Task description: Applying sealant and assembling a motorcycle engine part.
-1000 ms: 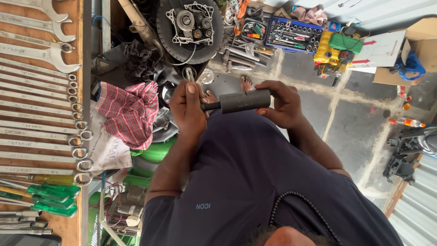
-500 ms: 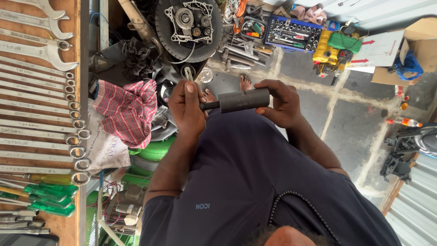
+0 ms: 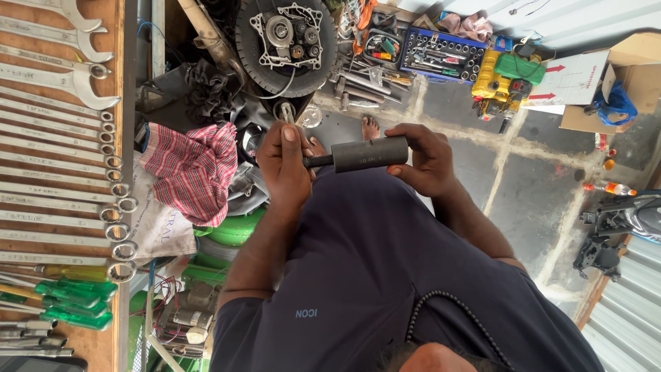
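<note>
Left hand (image 3: 286, 169) and right hand (image 3: 421, 157) each clench an end of a dark cylindrical socket (image 3: 368, 153). Below lie a concrete floor (image 3: 523, 193), a wrench board (image 3: 58, 138), and a blue socket case (image 3: 441, 54) beside a corrugated metal wall (image 3: 551, 17).

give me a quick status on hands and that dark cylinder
Left hand grips the thin rod end. Right hand holds the dark cylinder. Nothing in the way.

Open concrete floor (image 3: 523, 186) right of the dark cylinder (image 3: 368, 153): free passage. Above the cylinder, blocked by engine wheel assembly (image 3: 286, 45), loose tools (image 3: 365, 83) and blue socket case (image 3: 441, 54). Left of the cylinder, crowded by checked cloth (image 3: 196, 169), green container (image 3: 234, 227) and wrench board (image 3: 62, 145). Below the cylinder, closed off by the person's torso (image 3: 385, 275).
</note>
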